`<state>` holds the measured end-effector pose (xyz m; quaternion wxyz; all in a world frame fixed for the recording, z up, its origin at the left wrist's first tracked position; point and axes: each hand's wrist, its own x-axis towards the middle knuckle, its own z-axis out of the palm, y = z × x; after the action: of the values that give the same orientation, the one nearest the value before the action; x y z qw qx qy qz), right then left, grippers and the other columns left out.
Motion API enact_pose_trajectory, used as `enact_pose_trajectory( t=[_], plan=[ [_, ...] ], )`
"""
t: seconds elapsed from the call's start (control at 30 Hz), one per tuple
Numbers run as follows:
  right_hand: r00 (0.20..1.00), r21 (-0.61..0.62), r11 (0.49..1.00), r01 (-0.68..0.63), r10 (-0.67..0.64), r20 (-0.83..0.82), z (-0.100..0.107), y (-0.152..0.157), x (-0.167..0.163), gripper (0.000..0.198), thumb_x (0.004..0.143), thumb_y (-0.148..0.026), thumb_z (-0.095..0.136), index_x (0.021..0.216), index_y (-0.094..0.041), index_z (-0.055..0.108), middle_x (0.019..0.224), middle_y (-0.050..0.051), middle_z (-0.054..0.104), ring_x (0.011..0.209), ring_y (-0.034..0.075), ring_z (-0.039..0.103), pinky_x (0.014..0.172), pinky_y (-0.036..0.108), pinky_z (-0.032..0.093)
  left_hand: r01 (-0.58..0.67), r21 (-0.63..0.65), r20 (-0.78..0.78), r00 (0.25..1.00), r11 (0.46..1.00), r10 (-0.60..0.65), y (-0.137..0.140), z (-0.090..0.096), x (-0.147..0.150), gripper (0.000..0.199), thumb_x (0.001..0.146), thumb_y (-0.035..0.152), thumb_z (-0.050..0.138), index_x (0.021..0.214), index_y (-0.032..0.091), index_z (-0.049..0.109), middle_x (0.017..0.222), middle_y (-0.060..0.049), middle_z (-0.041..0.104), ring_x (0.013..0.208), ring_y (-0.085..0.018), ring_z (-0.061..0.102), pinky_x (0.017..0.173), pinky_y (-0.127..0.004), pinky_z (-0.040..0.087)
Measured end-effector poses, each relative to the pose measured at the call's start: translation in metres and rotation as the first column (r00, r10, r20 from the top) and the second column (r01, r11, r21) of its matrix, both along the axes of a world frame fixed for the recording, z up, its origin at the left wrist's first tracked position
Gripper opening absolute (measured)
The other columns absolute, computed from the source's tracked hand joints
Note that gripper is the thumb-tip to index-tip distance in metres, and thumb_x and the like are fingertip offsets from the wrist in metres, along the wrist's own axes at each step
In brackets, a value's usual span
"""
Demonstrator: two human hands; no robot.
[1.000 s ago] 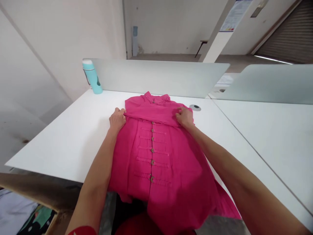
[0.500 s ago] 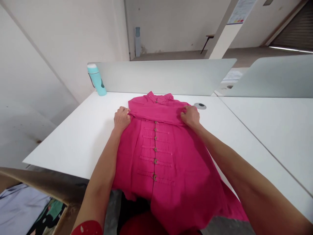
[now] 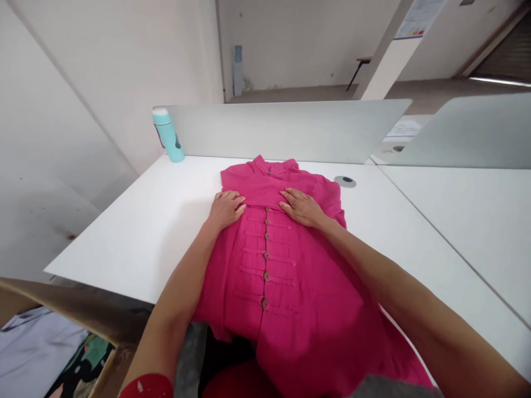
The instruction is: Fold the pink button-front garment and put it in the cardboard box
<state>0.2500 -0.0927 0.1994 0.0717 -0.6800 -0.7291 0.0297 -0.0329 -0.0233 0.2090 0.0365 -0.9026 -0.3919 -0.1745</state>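
down left, a brown box holds lavender cloth and patterned cloth, then a teal bottle on the white table! left hand loosely spread on the pink shirt, which overhangs the table's near edge, right hand spread flat on it too

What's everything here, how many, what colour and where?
Tabletops: at least two, white, adjoining
Shirt: one, pink, overhanging a tabletop
Buttons: several, brownish, shirt's front
Bottle: one, turquoise, back left corner
Panels: two, pale, along back
Round fittings: two, grey, right of shirt
Box: one, brown, bottom left
Clothes: some, mixed colours, inside box
Pillar: one, white, behind panels
Poster: one, whitish, on pillar
Dispenser-like stand: one, bluish, far back
Shutter: one, brown, top right
Left hand: one, bare, on shirt
Right hand: one, bare, on shirt
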Motion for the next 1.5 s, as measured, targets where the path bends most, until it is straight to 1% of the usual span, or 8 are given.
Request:
enact_pose_trajectory(
  t=[0.17, 0.33, 0.77, 0.93, 1.13, 1.27, 1.37, 1.5],
  plan=[
    [1.000, 0.070, 0.997, -0.030, 0.031, -0.007, 0.029, 0.011, -0.003, 0.059, 0.105, -0.050, 0.034, 0.144, -0.015, 0.062, 0.153, 0.016, 0.054, 0.138, 0.037, 0.053, 0.116, 0.057, 0.043, 0.024, 0.065, 0.031, 0.999, 0.998, -0.026, -0.008, -0.003, 0.008, 0.035, 0.102, 0.034, 0.053, 0.129, 0.022, 0.072, 0.134, -0.013, 0.069, 0.130, -0.029, 0.060, 0.110, -0.049, 0.040],
    [0.981, 0.189, 0.982, -0.021, 0.056, -0.183, 0.051, 0.059, -0.024, 0.045, 0.101, -0.040, 0.048, 0.133, -0.016, 0.068, 0.140, 0.016, 0.065, 0.129, 0.034, 0.061, 0.109, 0.049, 0.049, 0.146, 0.052, 0.000, 0.989, 0.988, -0.146, -0.017, -0.006, 0.022, 0.043, 0.108, 0.038, 0.042, 0.137, 0.018, 0.066, 0.140, -0.012, 0.067, 0.135, -0.027, 0.056, 0.116, -0.046, 0.034],
    [0.955, 0.100, 0.990, -0.102, 0.125, -0.269, 0.049, 0.176, -0.117, 0.038, 0.091, -0.042, 0.063, 0.116, -0.016, 0.075, 0.119, 0.013, 0.074, 0.112, 0.031, 0.067, 0.101, 0.045, 0.052, 0.232, -0.068, -0.022, 0.972, 0.970, -0.234, -0.026, -0.008, 0.034, 0.048, 0.108, 0.041, 0.038, 0.148, 0.021, 0.058, 0.157, -0.008, 0.056, 0.143, -0.025, 0.051, 0.115, -0.043, 0.035],
    [0.967, 0.074, 0.996, -0.042, 0.059, -0.246, 0.048, 0.201, -0.136, 0.021, 0.083, -0.021, 0.059, 0.095, -0.016, 0.076, 0.103, 0.015, 0.075, 0.100, 0.032, 0.068, 0.093, 0.046, 0.054, 0.245, -0.120, 0.000, 0.969, 0.962, -0.247, -0.027, -0.006, 0.036, 0.047, 0.108, 0.038, 0.038, 0.145, 0.018, 0.061, 0.153, -0.007, 0.061, 0.141, -0.026, 0.052, 0.114, -0.044, 0.037],
    [0.939, 0.067, 0.995, -0.074, 0.093, -0.331, 0.057, 0.215, -0.127, 0.018, 0.089, -0.026, 0.057, 0.086, -0.016, 0.072, 0.090, 0.012, 0.072, 0.088, 0.025, 0.065, 0.086, 0.040, 0.055, 0.237, -0.159, 0.037, 0.971, 0.958, -0.234, -0.028, -0.005, 0.037, 0.046, 0.107, 0.036, 0.039, 0.144, 0.019, 0.062, 0.152, -0.005, 0.062, 0.139, -0.025, 0.054, 0.113, -0.044, 0.036],
    [0.956, -0.065, 0.994, -0.085, 0.062, -0.286, 0.061, 0.210, -0.115, 0.023, 0.085, -0.039, 0.074, 0.077, -0.017, 0.070, 0.081, 0.009, 0.068, 0.080, 0.022, 0.061, 0.082, 0.038, 0.052, 0.243, -0.137, 0.046, 0.970, 0.960, -0.239, -0.028, -0.005, 0.037, 0.045, 0.106, 0.036, 0.040, 0.142, 0.021, 0.063, 0.150, -0.005, 0.063, 0.137, -0.025, 0.055, 0.111, -0.044, 0.037],
    [0.956, -0.107, 0.987, -0.121, 0.087, -0.280, 0.058, 0.209, -0.112, 0.013, 0.078, -0.029, 0.077, 0.074, -0.018, 0.072, 0.074, 0.006, 0.067, 0.074, 0.019, 0.058, 0.077, 0.036, 0.052, 0.238, -0.125, 0.051, 0.971, 0.963, -0.234, -0.028, -0.005, 0.037, 0.043, 0.106, 0.035, 0.041, 0.140, 0.022, 0.064, 0.149, -0.005, 0.064, 0.136, -0.025, 0.055, 0.111, -0.043, 0.036],
    [0.883, -0.034, 0.996, -0.081, 0.056, -0.467, 0.052, 0.214, -0.117, 0.007, 0.078, -0.020, 0.068, 0.073, -0.017, 0.070, 0.068, 0.004, 0.063, 0.065, 0.016, 0.052, 0.067, 0.032, 0.050, 0.243, -0.134, 0.053, 0.970, 0.961, -0.238, -0.028, -0.004, 0.038, 0.043, 0.105, 0.033, 0.041, 0.137, 0.020, 0.066, 0.146, -0.005, 0.066, 0.133, -0.025, 0.057, 0.110, -0.043, 0.037]
  ],
)
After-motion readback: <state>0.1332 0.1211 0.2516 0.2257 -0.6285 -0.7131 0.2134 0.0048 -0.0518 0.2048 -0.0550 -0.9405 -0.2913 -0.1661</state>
